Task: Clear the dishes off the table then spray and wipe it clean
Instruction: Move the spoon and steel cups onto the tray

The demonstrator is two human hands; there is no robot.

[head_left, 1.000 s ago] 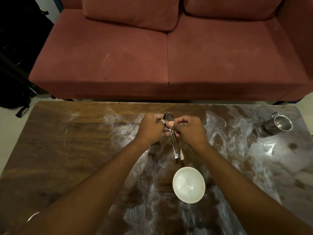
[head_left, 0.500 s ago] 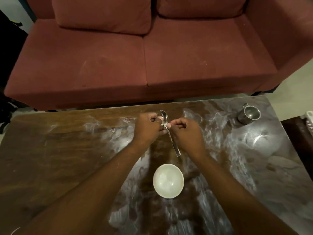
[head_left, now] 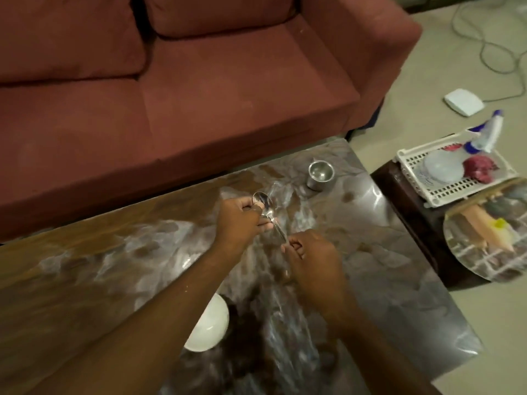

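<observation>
A metal spoon (head_left: 268, 210) is held above the smeared wooden table (head_left: 85, 266). My left hand (head_left: 239, 220) grips it near the bowl end, and my right hand (head_left: 310, 255) pinches the end of its handle. A white bowl (head_left: 209, 326) sits on the table near me, partly hidden under my left forearm. A steel mug (head_left: 319, 175) stands upright near the table's far right corner.
A red sofa (head_left: 199, 95) runs along the table's far side. To the right, a dark side table (head_left: 405, 201) carries a white plastic basket (head_left: 456, 192) with a spray bottle (head_left: 487, 135), a red cloth and a pale dish. A round tray (head_left: 484, 240) lies beside it.
My view has swung to the right, bringing the side table and basket into sight. My right hand has slid from the spoon's neck down to the end of its handle.
</observation>
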